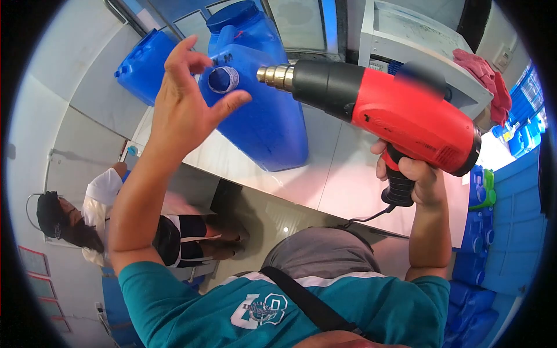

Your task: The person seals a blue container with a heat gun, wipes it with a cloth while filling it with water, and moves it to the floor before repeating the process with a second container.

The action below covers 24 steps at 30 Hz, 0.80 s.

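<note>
My right hand point(413, 177) grips the black handle of a red and black heat gun point(400, 110). Its metal nozzle point(275, 75) points left at the small capped spout point(223, 79) of a large blue jerrycan point(261, 110) standing on the white counter point(331, 180). My left hand point(185, 98) is raised with fingers spread, just left of the spout, thumb reaching toward the can; it holds nothing.
A second blue jerrycan point(144, 66) lies behind at the left. A white cabinet point(418, 40) with a red cloth point(484, 72) stands at the right. Stacked blue containers point(481, 232) fill the right side. Another person point(116, 226) sits at the lower left.
</note>
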Available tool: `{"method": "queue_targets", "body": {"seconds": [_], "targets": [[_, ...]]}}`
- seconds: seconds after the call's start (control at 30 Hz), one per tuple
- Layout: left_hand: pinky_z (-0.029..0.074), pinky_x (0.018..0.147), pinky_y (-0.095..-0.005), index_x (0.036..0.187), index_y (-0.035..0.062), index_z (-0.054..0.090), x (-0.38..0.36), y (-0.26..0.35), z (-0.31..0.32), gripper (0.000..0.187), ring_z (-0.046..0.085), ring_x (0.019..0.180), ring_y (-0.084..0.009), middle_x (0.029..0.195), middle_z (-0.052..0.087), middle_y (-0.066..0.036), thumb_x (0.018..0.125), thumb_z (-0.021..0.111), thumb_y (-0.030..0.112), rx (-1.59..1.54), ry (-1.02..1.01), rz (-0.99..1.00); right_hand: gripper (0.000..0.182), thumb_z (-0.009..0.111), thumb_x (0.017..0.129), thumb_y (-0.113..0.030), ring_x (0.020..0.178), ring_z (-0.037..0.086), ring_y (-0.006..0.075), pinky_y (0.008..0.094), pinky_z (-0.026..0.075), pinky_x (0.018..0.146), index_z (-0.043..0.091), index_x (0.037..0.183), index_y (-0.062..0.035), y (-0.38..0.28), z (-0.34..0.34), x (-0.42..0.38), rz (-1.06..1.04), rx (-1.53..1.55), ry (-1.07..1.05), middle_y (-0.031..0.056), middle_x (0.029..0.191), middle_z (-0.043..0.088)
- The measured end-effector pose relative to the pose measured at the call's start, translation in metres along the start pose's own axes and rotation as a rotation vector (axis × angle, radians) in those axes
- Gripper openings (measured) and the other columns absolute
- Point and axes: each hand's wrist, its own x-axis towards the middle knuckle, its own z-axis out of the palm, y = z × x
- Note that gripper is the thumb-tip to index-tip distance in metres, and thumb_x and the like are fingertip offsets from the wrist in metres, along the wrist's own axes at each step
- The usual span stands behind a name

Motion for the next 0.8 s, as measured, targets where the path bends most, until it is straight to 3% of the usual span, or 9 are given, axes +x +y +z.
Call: {"method": "queue_targets", "body": {"seconds": [0.07,0.17,0.23,0.47,0.53,0.63,0.67,0.73,0.8], "targets": [[0.050,0.099,-0.0391,0.145,0.0029,0.027,-0.001,-0.006,0.002,0.087,0.062,0.109,-0.0304,0.122,0.060,-0.017,0.079,0.083,0.010,-0.023,-0.023,-0.101,0.050,0.068,0.078,-0.020,0.074,0.067,0.0203,0.0333,0.056,0.065,0.062,0.121,0.0037,-0.001,0.002,0.004,-0.004,0.014,-0.012,0.0154,0.103,0.069],[0.051,0.098,-0.0391,0.145,0.0032,0.026,0.004,-0.009,0.003,0.091,0.062,0.109,-0.0294,0.119,0.060,-0.017,0.078,0.086,0.016,-0.103,-0.027,0.226,0.050,0.067,0.078,-0.018,0.075,0.067,0.0201,0.0332,0.056,0.065,0.061,0.123,0.0037,-0.005,0.004,0.007,0.004,0.045,-0.034,0.0159,0.104,0.069],[0.051,0.097,-0.0391,0.142,0.0022,0.032,0.000,0.002,-0.001,0.088,0.062,0.109,-0.0287,0.116,0.061,-0.014,0.077,0.088,0.022,0.066,0.101,0.034,0.050,0.066,0.078,-0.017,0.075,0.067,0.0201,0.0332,0.056,0.065,0.061,0.124,0.0037,-0.005,0.004,0.008,0.021,0.066,-0.047,0.0163,0.104,0.069],[0.049,0.097,-0.0407,0.136,-0.0005,0.048,0.018,0.006,-0.011,0.081,0.061,0.111,-0.0286,0.121,0.062,-0.016,0.078,0.085,0.043,0.007,0.009,0.006,0.058,0.063,0.087,-0.028,0.080,0.070,0.0244,0.0368,0.060,0.069,0.054,0.134,0.0063,-0.026,-0.015,0.023,-0.085,0.078,0.128,0.0244,0.118,0.066],[0.049,0.097,-0.0395,0.138,-0.0017,0.048,0.036,-0.008,-0.014,0.086,0.061,0.113,-0.0272,0.126,0.061,-0.017,0.082,0.077,0.056,-0.007,0.019,-0.252,0.050,0.062,0.091,-0.032,0.075,0.069,0.0209,0.0336,0.058,0.066,0.062,0.124,0.0057,-0.051,-0.030,0.040,-0.098,0.052,0.168,0.0200,0.108,0.070],[0.048,0.098,-0.0377,0.136,0.0002,0.053,0.080,-0.042,-0.002,0.080,0.061,0.112,-0.0264,0.131,0.061,-0.014,0.086,0.070,0.060,-0.193,-0.190,-0.759,0.043,0.067,0.090,-0.039,0.067,0.063,0.0146,0.0281,0.052,0.061,0.070,0.103,0.0013,-0.082,-0.077,0.077,-0.012,-0.424,0.280,0.0082,0.087,0.069],[0.048,0.098,-0.0377,0.136,0.0002,0.053,0.089,-0.049,0.003,0.080,0.061,0.112,-0.0264,0.131,0.061,-0.014,0.086,0.070,0.060,-0.195,-0.191,-0.758,0.041,0.070,0.089,-0.040,0.064,0.061,0.0132,0.0268,0.050,0.061,0.071,0.098,-0.0003,-0.092,-0.081,0.090,-0.001,-0.624,0.377,0.0050,0.081,0.067],[0.051,0.087,-0.0313,0.125,0.0059,0.062,0.102,-0.058,0.018,0.054,0.064,0.096,-0.0163,0.108,0.069,-0.006,0.093,0.067,0.050,-0.525,-0.504,-1.055,0.038,0.073,0.086,-0.037,0.064,0.058,0.0131,0.0270,0.049,0.062,0.069,0.102,-0.0026,-0.102,-0.113,0.126,-0.002,-0.940,0.357,0.0043,0.086,0.068],[0.051,0.076,-0.0274,0.117,0.0058,0.066,0.108,-0.071,0.017,0.042,0.062,0.085,-0.0104,0.096,0.069,-0.002,0.092,0.068,0.039,-0.591,-0.618,-0.980,0.034,0.073,0.083,-0.031,0.068,0.063,0.0169,0.0299,0.049,0.064,0.070,0.099,-0.0012,-0.110,-0.138,0.152,-0.135,-1.175,0.312,0.0079,0.088,0.071]]}}
